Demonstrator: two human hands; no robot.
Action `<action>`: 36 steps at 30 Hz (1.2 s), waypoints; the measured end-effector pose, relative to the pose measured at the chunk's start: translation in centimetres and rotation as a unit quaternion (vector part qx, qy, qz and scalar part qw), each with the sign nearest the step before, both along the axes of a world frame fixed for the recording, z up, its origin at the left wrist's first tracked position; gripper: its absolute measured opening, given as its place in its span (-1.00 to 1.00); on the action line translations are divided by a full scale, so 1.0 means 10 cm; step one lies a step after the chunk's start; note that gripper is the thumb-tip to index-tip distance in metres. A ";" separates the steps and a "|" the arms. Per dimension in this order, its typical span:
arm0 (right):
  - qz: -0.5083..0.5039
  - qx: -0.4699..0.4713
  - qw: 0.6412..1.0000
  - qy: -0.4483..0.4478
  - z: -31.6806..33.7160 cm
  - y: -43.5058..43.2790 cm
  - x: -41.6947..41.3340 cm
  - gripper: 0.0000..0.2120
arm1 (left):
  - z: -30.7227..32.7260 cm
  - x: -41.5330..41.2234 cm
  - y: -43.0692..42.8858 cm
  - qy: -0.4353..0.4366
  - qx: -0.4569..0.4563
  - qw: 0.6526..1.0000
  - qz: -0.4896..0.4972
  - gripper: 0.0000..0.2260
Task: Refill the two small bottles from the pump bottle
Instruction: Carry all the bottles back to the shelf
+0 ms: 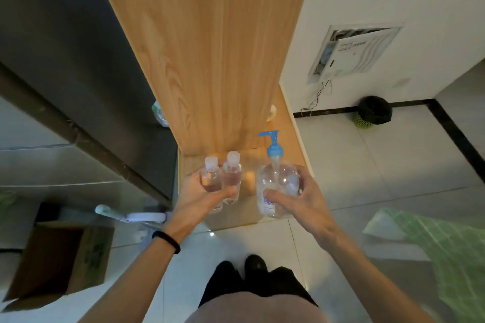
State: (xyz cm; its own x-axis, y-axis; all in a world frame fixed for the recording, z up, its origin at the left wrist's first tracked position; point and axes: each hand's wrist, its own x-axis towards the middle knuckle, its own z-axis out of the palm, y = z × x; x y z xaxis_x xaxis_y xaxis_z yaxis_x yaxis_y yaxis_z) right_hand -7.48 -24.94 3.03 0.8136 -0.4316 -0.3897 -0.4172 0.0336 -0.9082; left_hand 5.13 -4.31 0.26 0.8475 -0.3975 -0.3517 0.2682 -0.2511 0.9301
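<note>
Our left hand (202, 193) curls around two small bottles at once, the left small bottle (211, 183) touching the right small bottle (232, 178). Both are upright, clear rounded plastic with pale flip caps. Just beside them, our right hand (301, 196) grips the pump bottle (275, 181), broad clear plastic with a blue pump head. All three are over the front edge of a smooth wooden ledge (244, 215) below a tall grained panel (204, 47). Glossy floor tiles (341, 155) lie open to the right, and a cardboard box (60, 257) sits on the left.
</note>
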 end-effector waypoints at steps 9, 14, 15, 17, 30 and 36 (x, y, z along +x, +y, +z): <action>0.042 -0.104 0.994 -0.005 -0.26 -0.34 0.52 -0.20 | -0.15 0.35 -0.22 -0.041 0.026 0.999 0.013 -0.57; 0.051 -0.154 0.987 -0.014 -0.40 -0.40 0.59 -0.17 | -0.20 0.43 -0.32 -0.085 0.015 0.996 0.014 -0.45; 0.050 -0.164 0.985 -0.021 -0.41 -0.41 0.60 -0.18 | -0.21 0.43 -0.34 -0.088 0.013 0.996 0.017 -0.45; 0.055 -0.181 0.982 -0.030 -0.42 -0.44 0.62 -0.18 | -0.24 0.43 -0.37 -0.093 0.014 0.995 0.023 -0.44; 0.093 -0.208 0.974 -0.009 -0.48 -0.51 0.62 -0.08 | -0.38 0.35 -0.40 -0.115 0.023 0.993 0.019 -0.38; 0.095 -0.205 0.974 -0.012 -0.49 -0.51 0.62 -0.09 | -0.40 0.38 -0.27 -0.092 0.032 0.995 0.022 -0.45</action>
State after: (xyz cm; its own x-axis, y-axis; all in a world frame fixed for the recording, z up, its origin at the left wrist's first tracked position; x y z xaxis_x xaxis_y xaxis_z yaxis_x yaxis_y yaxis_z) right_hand -1.29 -30.05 -1.83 0.9005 -0.3884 -0.1958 -0.3589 -0.4093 -0.8389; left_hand 8.91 -7.03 -3.76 0.9158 -0.3408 -0.2125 0.1067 -0.3038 0.9468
